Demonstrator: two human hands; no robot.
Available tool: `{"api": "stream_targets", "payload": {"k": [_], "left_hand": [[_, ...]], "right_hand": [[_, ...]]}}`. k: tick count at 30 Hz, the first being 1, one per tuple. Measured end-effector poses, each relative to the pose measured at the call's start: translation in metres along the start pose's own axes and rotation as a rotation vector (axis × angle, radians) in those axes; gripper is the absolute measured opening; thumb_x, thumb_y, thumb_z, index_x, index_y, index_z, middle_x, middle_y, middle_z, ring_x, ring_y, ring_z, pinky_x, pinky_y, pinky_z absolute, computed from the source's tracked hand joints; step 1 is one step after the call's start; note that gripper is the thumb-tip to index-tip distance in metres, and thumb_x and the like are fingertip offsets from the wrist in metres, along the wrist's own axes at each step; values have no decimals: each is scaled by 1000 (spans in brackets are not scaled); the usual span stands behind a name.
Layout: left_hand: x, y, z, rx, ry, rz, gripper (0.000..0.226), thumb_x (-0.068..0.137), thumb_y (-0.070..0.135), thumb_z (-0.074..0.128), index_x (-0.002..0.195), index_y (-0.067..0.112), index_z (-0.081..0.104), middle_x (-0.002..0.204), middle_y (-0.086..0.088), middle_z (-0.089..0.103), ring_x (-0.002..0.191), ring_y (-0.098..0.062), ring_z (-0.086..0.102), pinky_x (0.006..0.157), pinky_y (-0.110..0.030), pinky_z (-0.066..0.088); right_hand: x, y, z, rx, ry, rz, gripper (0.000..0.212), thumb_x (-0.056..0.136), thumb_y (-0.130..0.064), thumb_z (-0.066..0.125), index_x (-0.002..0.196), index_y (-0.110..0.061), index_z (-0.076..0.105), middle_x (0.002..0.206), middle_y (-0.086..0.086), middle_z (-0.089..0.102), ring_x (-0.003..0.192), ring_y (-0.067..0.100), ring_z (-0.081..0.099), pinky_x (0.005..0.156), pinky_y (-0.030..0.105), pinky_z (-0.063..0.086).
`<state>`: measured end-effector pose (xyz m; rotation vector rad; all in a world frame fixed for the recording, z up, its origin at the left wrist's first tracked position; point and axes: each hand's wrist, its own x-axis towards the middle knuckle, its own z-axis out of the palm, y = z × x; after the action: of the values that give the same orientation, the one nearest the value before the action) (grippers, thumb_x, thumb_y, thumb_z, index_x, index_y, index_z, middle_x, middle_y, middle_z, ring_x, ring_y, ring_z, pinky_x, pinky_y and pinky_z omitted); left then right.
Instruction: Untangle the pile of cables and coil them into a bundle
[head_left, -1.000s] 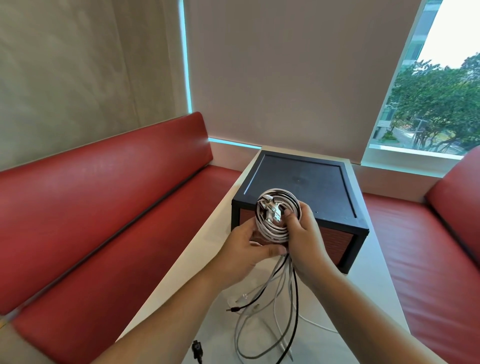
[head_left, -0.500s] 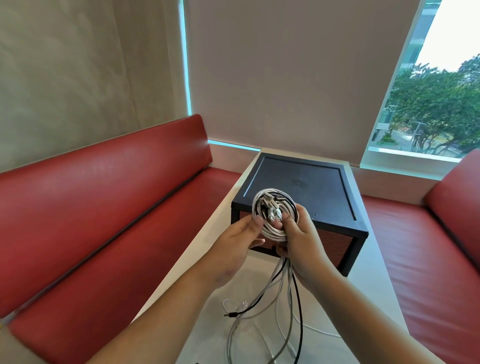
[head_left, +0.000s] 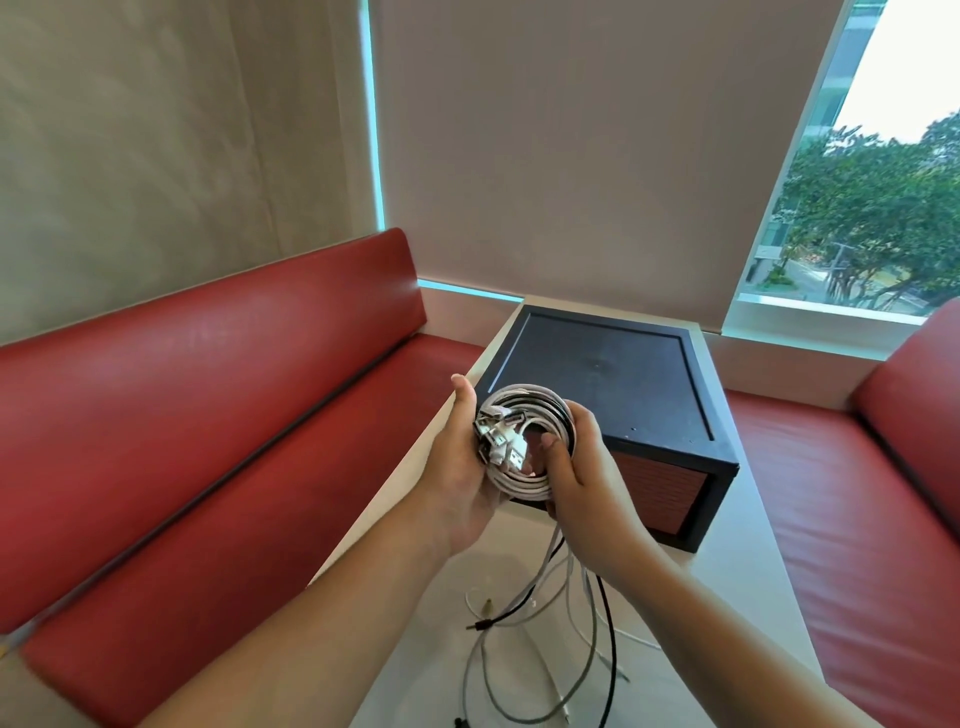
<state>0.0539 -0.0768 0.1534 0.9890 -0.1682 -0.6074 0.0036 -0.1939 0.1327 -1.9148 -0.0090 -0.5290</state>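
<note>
Presently, head view, items as seen.

Item: coiled cable bundle (head_left: 524, 441). Mostly white and grey cables with a few dark strands are lying wound into a round ring. The ring is being held in the air between both hands, in front of the near left corner of the black box (head_left: 613, 374) and above the surface (head_left: 727, 597). A cluster of USB-type connectors (head_left: 498, 436) is lying across the left side of the ring.

Item: left hand (head_left: 457, 483). It is cupping the ring from the left and below, with the thumb pointing up along the ring's left edge. Its fingers are wrapping behind the bundle, mostly hidden.

Item: right hand (head_left: 587, 488). It is gripping the ring's right side, with the thumb pushing into the ring's open centre. Its fingers (head_left: 584, 415) are curling over the outer edge.

Item: loose cable tails (head_left: 571, 623). White, grey and black lengths are hanging down from under the hands. They are trailing in slack loops over the surface toward the bottom edge of the view. A dark plug (head_left: 475, 625) is lying at the end of one black length, left of the loops.

Item: black box. It is sitting on the white surface beyond the hands, with a reddish slatted panel showing on its near side.

Item: red bench seats. One (head_left: 208, 415) is running along the left of the surface, another (head_left: 857, 467) along the right.

Item: roller blind (head_left: 571, 156). It is hanging behind the box, and a window (head_left: 883, 208) is showing trees at the right.
</note>
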Motion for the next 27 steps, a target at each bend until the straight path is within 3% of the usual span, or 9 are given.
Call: {"api": "stream_targets", "payload": {"k": [4, 6, 7, 10, 13, 16, 20, 24, 27], "left_hand": [[-4, 17, -8, 218, -193, -168, 95, 89, 76, 15, 80, 4, 76, 88, -14, 72, 81, -17, 68, 84, -31, 52], [-5, 27, -12, 348, -274, -207, 90, 85, 79, 22, 87, 7, 74, 93, -15, 68, 87, -23, 65, 87, -37, 52], [-7, 31, -14, 446, -297, -209, 82, 82, 78, 28, 83, 10, 74, 87, -12, 69, 81, -22, 65, 80, -34, 55], [-14, 42, -12, 708, -309, -199, 45, 80, 57, 57, 70, 14, 67, 68, -3, 62, 59, -14, 59, 60, -24, 50], [-10, 43, -13, 835, -334, -238, 27, 75, 24, 82, 89, 9, 64, 73, -6, 56, 61, -12, 53, 62, -25, 45], [-6, 44, -14, 939, -330, -288, 23, 78, 9, 77, 98, 6, 66, 83, -11, 58, 65, -12, 55, 66, -28, 46], [-6, 45, -11, 1003, -304, -313, 27, 88, -3, 60, 114, -5, 59, 92, -16, 60, 80, -20, 61, 63, -25, 53], [-5, 41, -11, 984, -203, -281, 20, 91, -5, 48, 97, 10, 59, 63, -4, 56, 63, -12, 66, 60, -28, 53], [-5, 36, -14, 1002, -181, -228, 19, 92, -2, 48, 96, 15, 58, 57, 1, 52, 59, -12, 63, 59, -28, 47]], "right_hand": [[2, -2, -13, -191, -113, -100, 25, 102, -22, 42, 126, -24, 43, 99, -16, 62, 92, -1, 59, 78, 17, 47], [2, -2, -19, -323, -198, -182, 27, 102, -21, 40, 128, -26, 39, 99, -20, 59, 93, -2, 58, 78, 16, 47], [1, -4, -21, -371, -239, -221, 28, 102, -21, 40, 129, -26, 38, 99, -20, 58, 93, -2, 57, 78, 16, 46], [2, -9, -24, -488, -345, -281, 31, 102, -22, 39, 131, -27, 33, 102, -15, 59, 90, 4, 58, 79, 23, 48], [2, -16, -26, -562, -417, -301, 42, 100, -23, 45, 137, -30, 27, 117, -9, 60, 98, 8, 59, 84, 28, 50], [1, -22, -28, -667, -464, -315, 52, 98, -23, 49, 142, -29, 22, 121, -7, 58, 97, 10, 60, 81, 25, 51], [2, -23, -28, -738, -486, -379, 49, 101, -28, 43, 143, -30, 20, 116, -6, 59, 90, 12, 61, 77, 30, 53], [8, -20, -28, -675, -532, -346, 43, 102, -31, 40, 142, -31, 24, 117, -7, 59, 95, 9, 59, 82, 31, 52], [11, -21, -32, -543, -593, -266, 42, 101, -35, 44, 141, -33, 30, 126, -12, 53, 108, 3, 51, 94, 27, 46]]}}
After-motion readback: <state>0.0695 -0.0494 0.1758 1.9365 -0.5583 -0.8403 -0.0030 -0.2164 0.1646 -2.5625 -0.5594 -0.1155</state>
